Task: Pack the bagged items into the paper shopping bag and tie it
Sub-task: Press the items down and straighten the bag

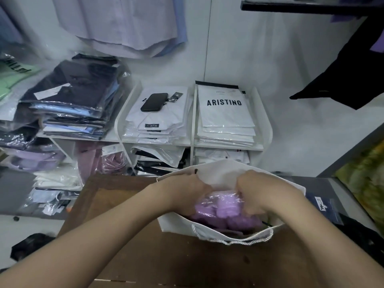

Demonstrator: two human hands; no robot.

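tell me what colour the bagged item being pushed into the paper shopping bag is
Light purple, in clear plastic: the plastic-wrapped purple garment, seen in the head view inside the white paper shopping bag.

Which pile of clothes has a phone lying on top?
The middle pile of white bagged shirts on the white shelf. A black phone lies on it. The dark pile to its left and the ARISTINO pile to its right have none.

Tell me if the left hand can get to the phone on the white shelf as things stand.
Probably not right now: the left hand is down in the paper bag gripping the purple bagged item. The phone lies exposed on folded shirts beyond the bag, nothing covering it.
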